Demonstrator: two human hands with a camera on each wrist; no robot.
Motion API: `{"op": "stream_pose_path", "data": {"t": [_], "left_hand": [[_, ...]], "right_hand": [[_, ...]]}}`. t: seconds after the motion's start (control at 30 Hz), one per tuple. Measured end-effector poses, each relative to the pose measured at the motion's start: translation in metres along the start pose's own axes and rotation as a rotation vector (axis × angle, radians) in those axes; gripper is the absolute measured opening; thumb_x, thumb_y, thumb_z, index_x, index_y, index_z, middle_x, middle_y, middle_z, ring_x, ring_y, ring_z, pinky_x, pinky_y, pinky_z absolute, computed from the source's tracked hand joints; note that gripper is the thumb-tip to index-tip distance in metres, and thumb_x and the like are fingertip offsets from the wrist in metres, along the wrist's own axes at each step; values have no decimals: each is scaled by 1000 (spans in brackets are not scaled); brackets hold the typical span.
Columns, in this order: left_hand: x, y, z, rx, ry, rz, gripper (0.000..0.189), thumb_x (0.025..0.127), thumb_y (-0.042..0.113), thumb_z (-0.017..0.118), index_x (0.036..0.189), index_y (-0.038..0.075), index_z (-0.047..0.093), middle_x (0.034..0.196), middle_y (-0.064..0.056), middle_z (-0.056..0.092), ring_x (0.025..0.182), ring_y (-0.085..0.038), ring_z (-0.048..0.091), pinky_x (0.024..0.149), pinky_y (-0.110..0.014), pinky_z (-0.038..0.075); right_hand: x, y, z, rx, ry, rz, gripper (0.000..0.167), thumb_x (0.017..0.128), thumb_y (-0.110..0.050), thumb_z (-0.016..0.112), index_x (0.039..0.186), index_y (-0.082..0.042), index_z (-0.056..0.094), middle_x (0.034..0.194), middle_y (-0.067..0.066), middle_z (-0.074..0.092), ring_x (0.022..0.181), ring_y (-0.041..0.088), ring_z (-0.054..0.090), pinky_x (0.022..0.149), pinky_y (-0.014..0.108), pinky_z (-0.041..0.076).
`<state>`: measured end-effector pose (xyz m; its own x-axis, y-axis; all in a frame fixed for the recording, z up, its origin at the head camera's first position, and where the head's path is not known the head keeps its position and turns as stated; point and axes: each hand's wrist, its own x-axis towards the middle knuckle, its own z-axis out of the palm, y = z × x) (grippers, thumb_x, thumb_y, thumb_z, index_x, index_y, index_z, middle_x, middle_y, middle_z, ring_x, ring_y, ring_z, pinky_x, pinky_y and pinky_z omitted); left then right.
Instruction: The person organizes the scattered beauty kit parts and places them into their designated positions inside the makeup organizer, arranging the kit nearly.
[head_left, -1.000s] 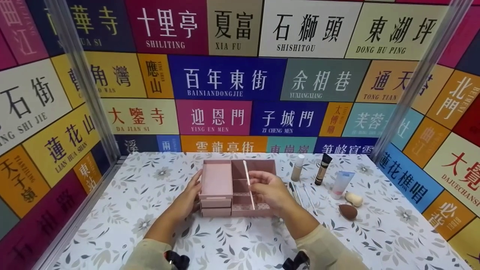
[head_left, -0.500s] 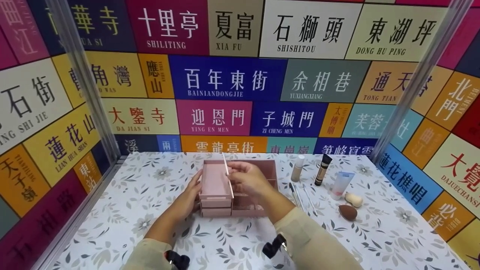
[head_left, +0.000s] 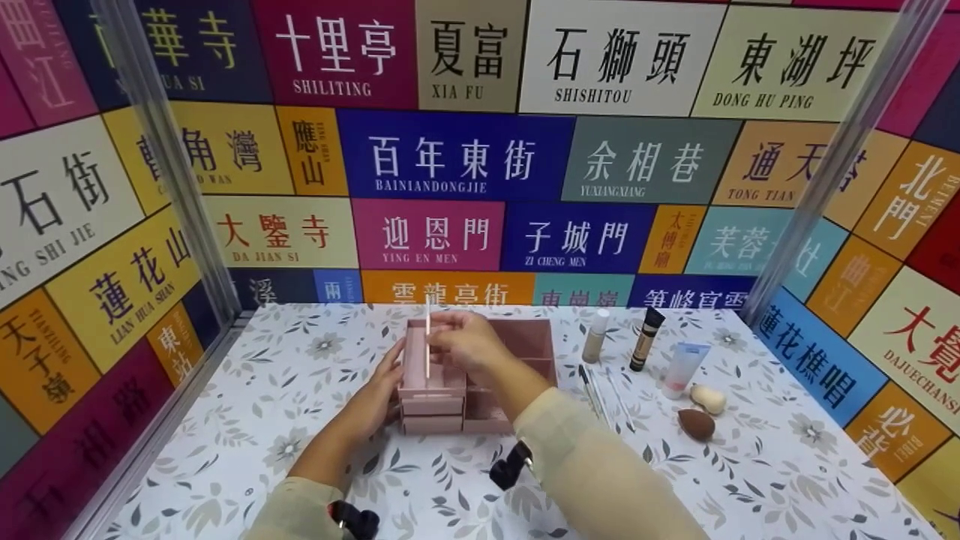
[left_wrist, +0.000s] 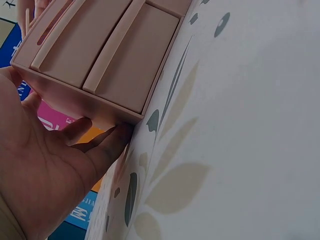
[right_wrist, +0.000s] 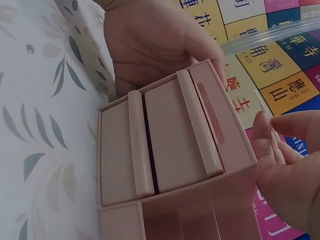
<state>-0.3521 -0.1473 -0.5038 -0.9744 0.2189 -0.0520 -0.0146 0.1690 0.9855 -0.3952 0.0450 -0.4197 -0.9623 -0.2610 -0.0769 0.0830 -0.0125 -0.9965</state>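
Saw nearest two beige sleeves (head_left: 615,457) of thin, creased cloth, a black wrist camera (head_left: 510,465) at each cuff. Beyond, noted the left hand (head_left: 379,390) laid along the side of the pink box (head_left: 433,426), fingers released, touching the smooth panel without a grasp. Found the box matt and straight-edged, fronted by two flat drawers (right_wrist: 120,150), one above the other, with raised, rounded lips, and a round-ended slot (right_wrist: 211,112) above. Saw on top a shallow rectangular tray (head_left: 448,377) and, to the right, square-walled compartments (head_left: 531,341), partly blocked by the right hand (head_left: 469,345) and forearm. Saw that hand over the tray, fingers grasping a slim, pale stick (head_left: 427,360), nearly upright. Could not tell contact from gap at its lower end.

Noted on the leaf-printed white counter (head_left: 465,487), well right of the box, an egg-like brown sponge (head_left: 696,424) just beside a cream sponge (head_left: 708,399). Saw thin brushes (head_left: 596,394) lying nearer the box, then a pale tube (head_left: 684,369) with a bluish end, a standing black tube (head_left: 643,341) and a white-capped bottle (head_left: 595,337). Farthest, saw flat, coloured, lettered wall panels (head_left: 450,154) crossed by shiny posts (head_left: 814,180).
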Motion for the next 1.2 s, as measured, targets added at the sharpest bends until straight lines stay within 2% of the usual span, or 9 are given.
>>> {"op": "stream_pose_path", "data": {"t": [0.1,0.23,0.37,0.5,0.63,0.87,1.07,1.2], "left_hand": [[0,1,0,12,9,-21,57,113,51,35,167,57,17,181,-4,18,161,-40,36,129,-63,31],[0,2,1,18,9,-42,58,111,54,35,166,57,17,180,-7,22,160,-40,37,129,-63,32],[0,2,1,23,11,-24,59,112,51,35,168,53,17,179,-12,24,157,-40,42,128,-61,35],[0,1,1,33,15,-22,59,112,51,35,168,53,17,179,-13,25,157,-41,42,127,-61,36],[0,1,0,37,24,-25,59,112,52,35,168,53,18,179,-14,24,157,-41,42,128,-62,34],[-2,0,0,-100,-21,-10,58,114,47,36,169,50,17,172,-15,39,151,-35,50,121,-54,45],[-1,-1,0,-50,-7,-6,58,113,50,35,169,51,17,176,-9,31,154,-34,46,125,-56,41],[1,-2,-1,-45,-7,-20,57,113,52,35,167,55,18,176,-8,32,155,-34,46,125,-56,41]], "right_hand": [[4,-1,7,-57,15,3,51,92,5,71,142,-1,64,123,21,74,82,20,73,78,33,66],[7,-1,15,-163,44,8,55,85,11,70,138,3,66,117,22,75,78,20,72,73,32,67],[8,0,19,-234,63,31,55,82,13,71,136,5,67,112,22,74,74,20,71,69,32,66],[10,1,21,-275,53,48,51,83,12,73,134,7,66,117,23,74,74,19,72,70,30,66],[11,1,22,-288,40,55,49,84,11,74,133,9,67,120,24,74,75,18,73,71,30,67],[10,0,21,-315,41,75,50,86,8,74,135,4,68,111,20,76,71,18,74,69,30,66],[8,-1,20,-336,44,89,53,86,8,73,138,0,69,108,19,77,71,18,76,70,30,66],[7,-2,17,-247,34,84,52,87,9,74,138,0,68,107,20,76,75,21,76,74,33,67]]}}
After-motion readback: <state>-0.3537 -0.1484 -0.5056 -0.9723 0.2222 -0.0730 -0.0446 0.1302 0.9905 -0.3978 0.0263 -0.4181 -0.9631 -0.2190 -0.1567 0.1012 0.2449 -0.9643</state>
